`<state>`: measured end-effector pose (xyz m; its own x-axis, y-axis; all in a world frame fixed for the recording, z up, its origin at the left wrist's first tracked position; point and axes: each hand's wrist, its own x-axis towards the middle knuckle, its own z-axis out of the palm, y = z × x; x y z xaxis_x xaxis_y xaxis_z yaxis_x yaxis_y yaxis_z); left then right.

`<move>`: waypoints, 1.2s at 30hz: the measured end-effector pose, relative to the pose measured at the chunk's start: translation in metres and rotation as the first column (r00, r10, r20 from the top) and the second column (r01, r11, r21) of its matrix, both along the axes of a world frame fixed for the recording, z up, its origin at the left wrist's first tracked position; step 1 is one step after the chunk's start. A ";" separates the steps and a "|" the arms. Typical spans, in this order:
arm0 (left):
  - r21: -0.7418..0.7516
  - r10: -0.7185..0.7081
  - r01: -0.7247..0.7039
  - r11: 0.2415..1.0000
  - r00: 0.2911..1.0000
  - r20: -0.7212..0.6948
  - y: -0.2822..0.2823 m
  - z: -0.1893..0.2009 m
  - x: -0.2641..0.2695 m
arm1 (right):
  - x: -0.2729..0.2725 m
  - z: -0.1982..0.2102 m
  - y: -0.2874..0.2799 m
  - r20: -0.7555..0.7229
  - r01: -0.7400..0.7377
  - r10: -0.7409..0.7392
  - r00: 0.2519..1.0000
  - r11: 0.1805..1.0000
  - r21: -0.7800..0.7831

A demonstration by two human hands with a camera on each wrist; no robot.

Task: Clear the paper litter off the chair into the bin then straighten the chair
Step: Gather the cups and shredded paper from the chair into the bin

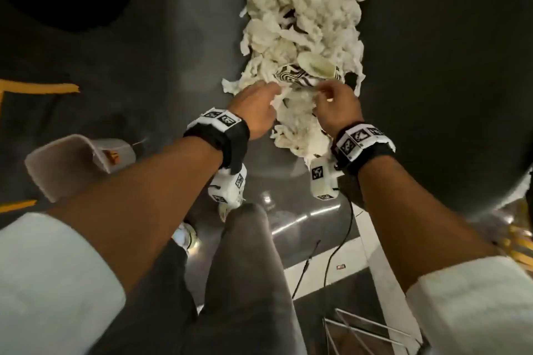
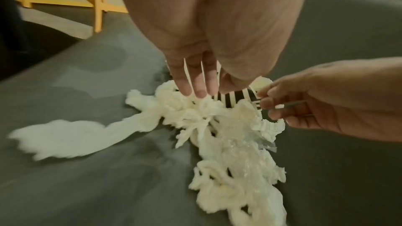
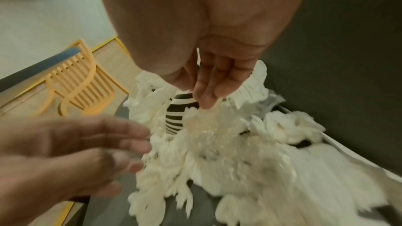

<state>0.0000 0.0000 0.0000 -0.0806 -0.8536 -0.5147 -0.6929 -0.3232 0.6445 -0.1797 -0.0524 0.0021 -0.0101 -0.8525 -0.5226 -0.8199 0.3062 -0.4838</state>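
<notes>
A long heap of crumpled white paper litter [image 1: 305, 23] [image 2: 217, 126] [image 3: 217, 143] lies on the dark grey chair seat [image 1: 173, 52] [image 2: 87, 178]. A black-and-white striped paper cup [image 1: 291, 76] [image 2: 237, 97] [image 3: 176, 118] sits among it, and pale cup rims show further back. Both hands are at the heap's near end. My left hand [image 1: 274, 92] [image 2: 200, 90] has straight fingers that press into the paper. My right hand [image 1: 320, 92] [image 3: 202, 97] has curled fingers that pinch the striped cup's edge beside a crumpled clear wrapper. A pale bin [image 1: 57, 164] stands on the floor to the left.
My knee [image 1: 245, 239] is against the chair's front edge. Black cables [image 1: 331, 253] trail over the floor by a metal wire frame [image 1: 369, 328]. A yellow slatted chair [image 3: 80, 83] stands on the floor beyond the seat. Yellow tape [image 1: 43, 88] marks the dark floor on the left.
</notes>
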 end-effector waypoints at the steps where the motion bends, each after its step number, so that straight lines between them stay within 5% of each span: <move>1: -0.031 -0.027 0.028 0.999 0.999 0.026 -0.014 -0.006 -0.008 | -0.001 0.002 -0.010 0.006 0.035 -0.035 0.999 0.998 -0.052; 8: -0.208 0.014 0.033 0.978 0.975 0.223 -0.070 -0.041 -0.037 | 0.001 -0.012 -0.046 -0.047 0.141 -0.153 0.987 0.970 -0.196; 15: -0.350 -0.016 0.036 0.936 0.998 0.061 -0.056 -0.048 -0.013 | 0.016 -0.009 -0.048 -0.211 -0.161 0.103 0.972 0.946 -0.283; 23: -0.397 0.121 -0.185 0.899 0.976 -0.180 -0.025 -0.022 0.033 | 0.059 0.038 -0.035 -0.297 -0.273 0.153 0.942 0.866 -0.418; 28: -0.360 0.219 -0.286 0.888 0.951 -0.217 0.014 -0.015 0.070 | 0.106 0.059 -0.018 -0.202 -0.214 0.134 0.970 0.865 -0.453; 32: -0.269 0.401 -0.459 0.847 0.883 -0.244 0.069 -0.016 0.104 | 0.155 0.056 0.014 -0.105 -0.210 0.182 0.978 0.841 -0.499; 36: -0.145 0.651 -0.683 0.716 0.728 -0.215 0.139 -0.033 0.159 | 0.221 0.038 0.064 0.051 -0.240 0.296 0.954 0.854 -0.462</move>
